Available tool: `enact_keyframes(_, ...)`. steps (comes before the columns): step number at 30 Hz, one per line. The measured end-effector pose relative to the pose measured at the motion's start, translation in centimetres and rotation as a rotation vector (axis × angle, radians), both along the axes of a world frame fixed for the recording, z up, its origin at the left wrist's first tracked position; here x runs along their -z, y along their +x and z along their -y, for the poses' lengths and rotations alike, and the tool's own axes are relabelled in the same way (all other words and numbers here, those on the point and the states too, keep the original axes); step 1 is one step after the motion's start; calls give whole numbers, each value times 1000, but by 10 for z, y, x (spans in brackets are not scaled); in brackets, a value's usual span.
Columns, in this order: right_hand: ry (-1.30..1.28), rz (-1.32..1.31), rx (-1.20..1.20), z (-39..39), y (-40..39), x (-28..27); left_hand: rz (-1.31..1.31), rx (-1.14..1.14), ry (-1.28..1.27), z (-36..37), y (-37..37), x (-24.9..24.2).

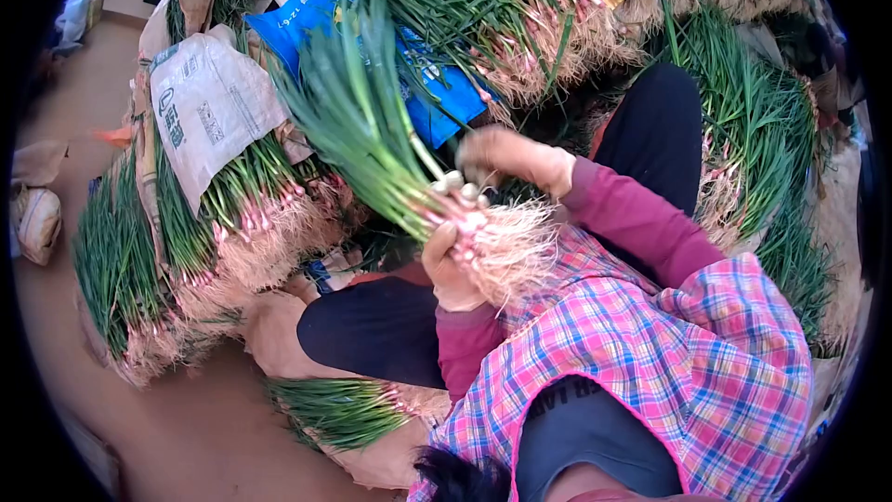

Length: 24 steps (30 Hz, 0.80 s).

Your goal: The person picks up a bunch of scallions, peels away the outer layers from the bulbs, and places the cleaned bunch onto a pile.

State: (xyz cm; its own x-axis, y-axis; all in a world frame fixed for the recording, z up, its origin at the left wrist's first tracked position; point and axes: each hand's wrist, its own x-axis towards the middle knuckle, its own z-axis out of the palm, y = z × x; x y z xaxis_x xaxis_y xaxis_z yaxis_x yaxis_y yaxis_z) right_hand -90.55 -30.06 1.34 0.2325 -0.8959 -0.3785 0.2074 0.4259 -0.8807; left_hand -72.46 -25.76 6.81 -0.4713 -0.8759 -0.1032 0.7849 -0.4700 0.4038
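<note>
**A slack hold could scatter the bunch (395,163)**

The upper heap (506,23) of greens lies with its roots toward the seated person (641,344), close to the right knee (658,112); a bump from that knee could make it slump. Over the leaves of the left heap (265,246) lies a white sack (218,98), and a careless tug on it might drag stalks askew. The blue sack (441,107) shows behind the bunch; its surface looks slick, so greens resting on it could slide. Below the left leg (372,335), a small pile (344,409) could be crushed if that leg shifts.

The bunch is raised in front of the person, the left hand (451,265) wrapped around it in a firm grip near the pink bulbs (474,223). Held so near the root end, its long leaves could twist or droop if that hold loosens.

The right hand (520,158) is blurred just beside the bunch, and I cannot tell whether its grip has hold of anything. Next to it, a pale stalk (426,153) angles away and could snap if pulled sideways. The thin roots (511,260) splay out and might tangle or break under rough handling.
</note>
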Motion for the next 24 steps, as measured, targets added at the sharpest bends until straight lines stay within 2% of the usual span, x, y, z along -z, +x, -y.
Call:
enact_keyframes(1, 142, -269, -127, -6, 5, -8, -30, 27, -6, 4, 6, -6)
enact_keyframes(2, -177, -730, 101, -1, 0, -2, -98, -68, -20, 5, 1, -8)
enact_keyframes(3, -500, -1175, 330, 4, -10, 5, -74, -114, 71, -2, 2, -14)
enact_keyframes(4, -277, -1229, 488, 24, -24, -1, -48, -95, 82, -4, 3, -7)
enact_keyframes(5, -299, -1315, 503, 39, -36, 5, -33, -78, 71, 2, 0, 2)
enact_keyframes(6, -171, -1097, 368, 58, -49, 29, -23, -13, 55, 4, -3, 5)
enact_keyframes(7, -33, -867, 233, 62, -46, 23, -86, -8, 98, 4, -8, 9)
enact_keyframes(8, -35, -864, 238, 56, -46, 18, -38, -12, 63, 3, -9, 12)
enact_keyframes(10, -57, -223, 234, 27, -33, -7, 13, -29, 36, 3, -11, 15)
enact_keyframes(13, -44, -9, 244, -18, 3, -17, 173, -21, 137, 0, -12, 12)
enact_keyframes(14, 111, 88, 153, -14, -7, -17, 217, 64, 127, 7, -15, 13)
enact_keyframes(15, 241, 336, 282, -5, -8, -15, 237, 49, 110, 0, -21, 11)
enact_keyframes(17, 44, 262, 364, 12, -16, -7, 224, 93, 51, 1, -23, 12)
enact_keyframes(18, -30, 218, 368, 12, -13, -2, 158, 23, 70, -5, -27, 13)
enact_keyframes(19, -17, 149, 321, 8, -8, -8, 167, 27, 72, -5, -23, 14)
enact_keyframes(21, 124, 475, 336, -2, 6, -2, 34, -12, 176, -3, -18, 18)
enact_keyframes(22, 266, 573, 419, -7, 6, -15, 49, -21, 171, -2, -20, 13)
enact_keyframes(23, 310, 740, 384, -7, 1, -5, 40, -25, 171, -1, -19, 14)
enact_keyframes(24, 272, 720, 398, -8, 2, -6, 59, -3, 162, 0, -19, 16)
